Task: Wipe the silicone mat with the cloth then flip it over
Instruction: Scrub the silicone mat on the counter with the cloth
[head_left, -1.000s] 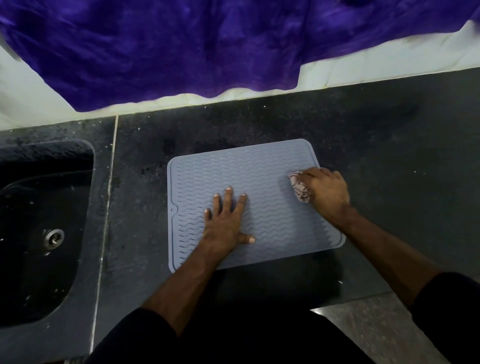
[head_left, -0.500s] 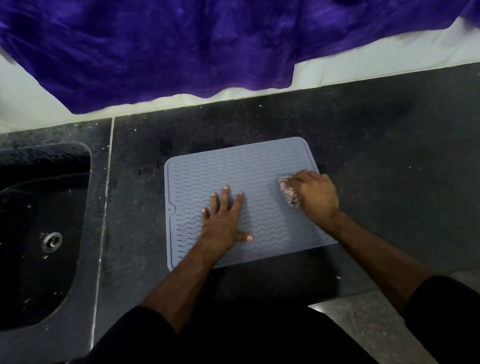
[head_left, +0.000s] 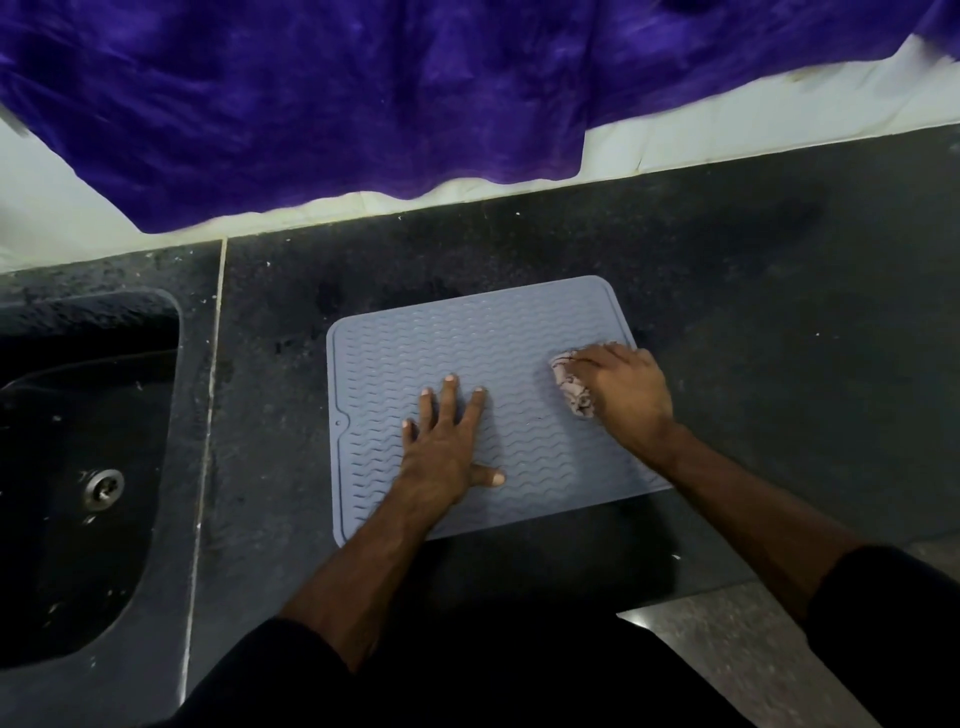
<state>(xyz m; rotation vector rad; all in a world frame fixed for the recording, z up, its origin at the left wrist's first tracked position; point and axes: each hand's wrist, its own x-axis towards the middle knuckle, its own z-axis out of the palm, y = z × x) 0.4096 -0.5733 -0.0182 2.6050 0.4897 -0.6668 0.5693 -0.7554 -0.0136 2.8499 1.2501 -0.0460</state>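
- Nearest the camera, two dark sleeves (head_left: 291, 670) frame the lower edge, with bare forearms reaching forward over the dark speckled desk (head_left: 779, 322).
- The left hand (head_left: 441, 447) lies flat on the silicone mat (head_left: 415, 353), fingers straight and spread, thumb out to the side, palm pressing the near-middle of the mat; its grip is open and holds nothing.
- The right hand (head_left: 623, 395) sits at the mat's right edge, fingers curled over a bunched pale cloth (head_left: 571, 387), so its grip is closed on the cloth, which touches the mat's surface.
- The mat is grey-blue, rectangular with rounded corners and wavy ridges facing up, lying flat on the desk, just right of a pale seam line.
- Left of the seam, a dark sink (head_left: 78, 467) is sunk into the desk, with a metal drain (head_left: 104, 486).
- Farthest away, a purple fabric (head_left: 337, 104) hangs over the pale wall behind the desk.
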